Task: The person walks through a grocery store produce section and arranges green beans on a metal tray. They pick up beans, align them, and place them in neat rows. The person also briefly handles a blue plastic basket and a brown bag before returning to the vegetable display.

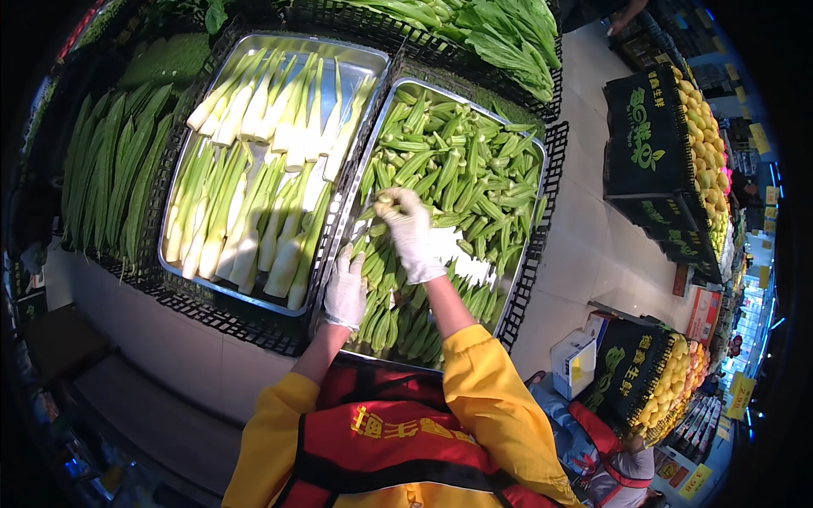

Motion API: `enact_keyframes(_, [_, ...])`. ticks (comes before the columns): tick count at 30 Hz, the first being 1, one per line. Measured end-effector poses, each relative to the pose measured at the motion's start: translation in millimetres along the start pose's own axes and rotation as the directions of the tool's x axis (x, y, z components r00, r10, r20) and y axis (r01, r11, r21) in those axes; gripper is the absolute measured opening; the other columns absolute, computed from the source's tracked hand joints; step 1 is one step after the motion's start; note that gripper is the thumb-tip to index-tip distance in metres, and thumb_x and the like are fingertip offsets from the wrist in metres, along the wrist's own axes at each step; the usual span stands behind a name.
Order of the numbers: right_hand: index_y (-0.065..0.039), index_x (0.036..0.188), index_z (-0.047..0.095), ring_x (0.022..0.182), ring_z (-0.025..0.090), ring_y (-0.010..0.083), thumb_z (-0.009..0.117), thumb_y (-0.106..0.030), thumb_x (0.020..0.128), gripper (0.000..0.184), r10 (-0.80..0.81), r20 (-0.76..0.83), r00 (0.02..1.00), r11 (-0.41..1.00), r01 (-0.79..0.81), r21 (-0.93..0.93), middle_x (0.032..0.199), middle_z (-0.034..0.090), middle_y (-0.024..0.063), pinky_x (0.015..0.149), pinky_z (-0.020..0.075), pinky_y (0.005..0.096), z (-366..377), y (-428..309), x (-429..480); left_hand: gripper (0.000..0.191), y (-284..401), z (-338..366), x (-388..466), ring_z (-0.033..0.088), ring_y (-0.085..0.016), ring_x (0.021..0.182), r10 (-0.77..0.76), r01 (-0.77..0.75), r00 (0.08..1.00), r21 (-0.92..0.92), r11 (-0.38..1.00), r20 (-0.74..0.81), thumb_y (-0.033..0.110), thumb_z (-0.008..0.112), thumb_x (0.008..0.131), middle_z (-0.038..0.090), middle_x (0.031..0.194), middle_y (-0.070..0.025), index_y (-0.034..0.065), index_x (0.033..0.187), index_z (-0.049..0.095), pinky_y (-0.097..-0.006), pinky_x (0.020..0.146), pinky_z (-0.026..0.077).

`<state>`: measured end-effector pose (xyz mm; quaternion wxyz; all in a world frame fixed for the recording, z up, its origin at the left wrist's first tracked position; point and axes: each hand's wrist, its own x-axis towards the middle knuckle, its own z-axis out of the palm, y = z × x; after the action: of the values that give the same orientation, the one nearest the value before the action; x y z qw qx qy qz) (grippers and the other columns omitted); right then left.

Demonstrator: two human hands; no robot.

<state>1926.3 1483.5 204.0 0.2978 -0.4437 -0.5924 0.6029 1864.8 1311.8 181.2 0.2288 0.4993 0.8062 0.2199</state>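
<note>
A metal tray of okra lies before me, with loose pods at its far part and pods in neat rows near me. My right hand, in a whitish glove, is over the tray's middle left, its fingers curled on what seems to be an okra pod. My left hand, gloved too, rests at the tray's left edge, fingertips beside the rows of okra; whether it grips anything is not plain. Bare metal shows between the loose pods and the rows.
Left of the okra, a metal tray holds peeled green-white stalks. Long ridged gourds lie farther left, leafy greens beyond. Black plastic crates surround the trays. Boxed yellow fruit stands at right; another person is at lower right.
</note>
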Motion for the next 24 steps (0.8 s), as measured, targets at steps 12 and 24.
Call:
enact_keyframes(12, [0.001, 0.105, 0.065, 0.087, 0.066, 0.0179, 0.065, -0.011, 0.095, 0.016, 0.528, 0.041, 0.848, 0.661, -0.441, 0.607, 0.098, 0.070, 0.0081, 0.079, 0.0536, 0.0283, -77, -6, -128, 0.041, 30, -38, -11, 0.062, -0.032, 0.108, 0.144, -0.158, 0.987, -0.471, 0.868, -0.065, 0.012, 0.076, 0.083, 0.064, 0.119, -0.0186, -0.0009, 0.120, 0.065, -0.0375, 0.093, 0.050])
enact_keyframes(24, [0.000, 0.100, 0.070, 0.076, 0.066, 0.0142, 0.072, -0.009, 0.090, 0.014, 0.475, 0.067, 0.878, 0.698, -0.422, 0.579, 0.092, 0.071, 0.0076, 0.073, 0.0524, 0.0246, -71, 9, -176, 0.022, 39, -38, -28, 0.063, -0.013, 0.082, -0.112, 0.444, 0.886, -0.752, 0.488, 0.450, 0.008, 0.069, 0.087, 0.069, 0.093, -0.0084, -0.0035, 0.106, 0.068, -0.0262, 0.073, 0.050])
